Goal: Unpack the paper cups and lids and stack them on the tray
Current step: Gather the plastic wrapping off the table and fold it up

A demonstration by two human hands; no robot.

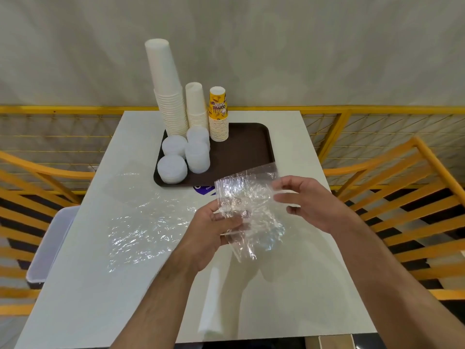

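Clear plastic wrapping [247,210] is up between your two hands above the near half of the table [141,285]. Your left hand [214,231] pinches its lower left part, thumb and fingers curled onto the film. Your right hand [309,202] is at the wrapping's right edge with fingers loosely bent; you cannot tell whether it grips the film or only touches it.

On the brown tray [244,152] at the table's far edge, three upside-down cup stacks stand along the tray's far side: the tall white stack [168,96] at the far left corner, a shorter white stack [196,107] just beside it, then the yellow printed stack [218,114]. Four piles of white lids [186,156] fill the tray's left side, in front of the cups. More loose plastic film [143,222] lies flat toward the table's left edge.
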